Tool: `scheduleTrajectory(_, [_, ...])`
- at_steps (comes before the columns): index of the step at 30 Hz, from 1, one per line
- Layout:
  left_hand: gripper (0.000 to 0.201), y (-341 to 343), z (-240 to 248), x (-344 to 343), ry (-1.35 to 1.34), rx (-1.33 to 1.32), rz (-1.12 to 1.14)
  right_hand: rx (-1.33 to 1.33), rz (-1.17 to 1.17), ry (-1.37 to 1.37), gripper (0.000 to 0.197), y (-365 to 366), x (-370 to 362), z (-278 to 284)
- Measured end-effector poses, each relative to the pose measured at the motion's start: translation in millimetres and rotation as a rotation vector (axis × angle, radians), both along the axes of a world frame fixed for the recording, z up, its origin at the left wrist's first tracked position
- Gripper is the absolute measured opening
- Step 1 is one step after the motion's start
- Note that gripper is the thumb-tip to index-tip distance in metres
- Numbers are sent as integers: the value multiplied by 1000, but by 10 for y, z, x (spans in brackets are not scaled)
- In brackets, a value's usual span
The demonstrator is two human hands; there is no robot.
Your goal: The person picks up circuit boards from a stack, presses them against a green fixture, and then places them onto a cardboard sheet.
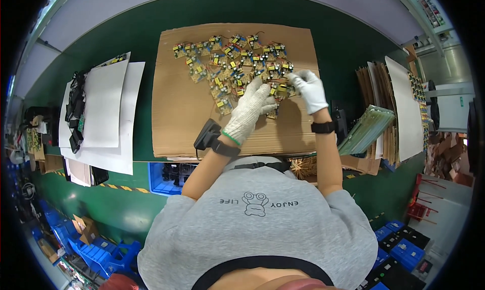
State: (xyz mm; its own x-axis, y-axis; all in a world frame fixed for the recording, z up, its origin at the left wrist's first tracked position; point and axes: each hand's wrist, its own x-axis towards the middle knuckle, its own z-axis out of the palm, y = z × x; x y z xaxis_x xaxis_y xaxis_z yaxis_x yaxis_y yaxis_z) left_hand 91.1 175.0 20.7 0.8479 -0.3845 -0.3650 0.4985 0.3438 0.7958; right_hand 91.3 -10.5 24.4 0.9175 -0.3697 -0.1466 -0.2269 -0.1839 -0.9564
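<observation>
Many small circuit boards [221, 78] with yellow, blue and black parts lie spread over a brown cardboard sheet [177, 123]. My left hand [248, 108], in a cream knit glove with a green cuff, reaches over the near boards. Its fingers are stretched out, the thumb apart, and the palm side is hidden. At the right edge of the group, my right hand [309, 90] wears a white glove. Its fingers are bent and drawn together beside a circuit board [290, 91]; what lies between the fingertips cannot be made out.
White sheets [103, 103] with black cased parts [76, 108] on them lie on the green table's left side. Upright cardboard sheets [376, 85] and a stack of greenish panels [369, 130] stand at the right. A blue crate [159, 181] sits below the table's front edge.
</observation>
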Motion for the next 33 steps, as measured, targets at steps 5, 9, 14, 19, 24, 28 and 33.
scheduleTrajectory(5, [54,83,21,-1,23,72,-67,-454,-73,91,32,-740,175,-324])
scheduleTrajectory(9, [35,159,-269,13,5,-68,-49,-656,-74,-2,41,-729,256,-429])
scheduleTrajectory(14, [17,115,-67,-37,97,25,35,-712,34,36,32,-688,223,-586])
scheduleTrajectory(19, [16,59,53,-128,65,74,22,-802,152,-22,24,-799,223,-513])
scheduleTrajectory(24, [14,77,-170,-137,51,-116,-107,-775,201,86,25,-627,225,-489])
scheduleTrajectory(28, [14,-94,27,-333,39,-41,61,-649,-8,-16,43,-529,36,-558])
scheduleTrajectory(33, [18,-239,259,-388,36,69,194,-565,-73,-41,49,-846,-649,-58])
